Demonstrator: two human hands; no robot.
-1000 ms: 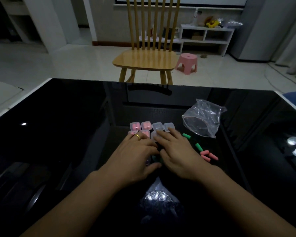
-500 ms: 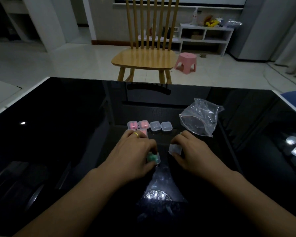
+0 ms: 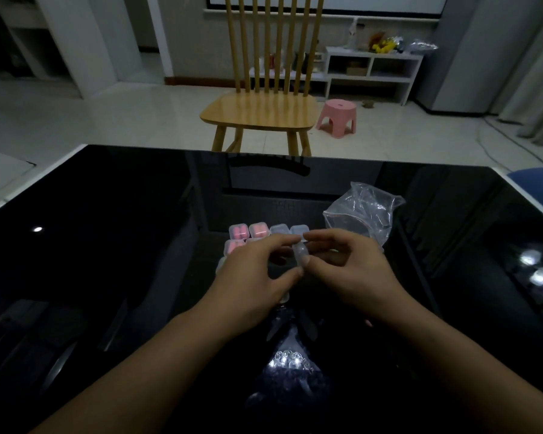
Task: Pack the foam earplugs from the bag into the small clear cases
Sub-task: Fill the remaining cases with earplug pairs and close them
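Note:
Both hands meet above the black table, each pinching one small clear case raised between them. My left hand holds it from the left, my right hand from the right with thumb and forefinger. Behind the hands stands a row of small cases: two with pink earplugs and two clear ones. More pink-filled cases sit partly hidden under my left hand. The crumpled clear bag lies to the right. The loose earplugs are hidden by my right hand.
A wooden chair stands past the table's far edge, with a pink stool beside it. A white shelf is against the back wall. Lamp reflections shine on the glossy tabletop near me and at the right.
My right hand lifted the clear case off the table and brought it to the middle. My left hand left the green-filled case and came up to pinch the same clear case.

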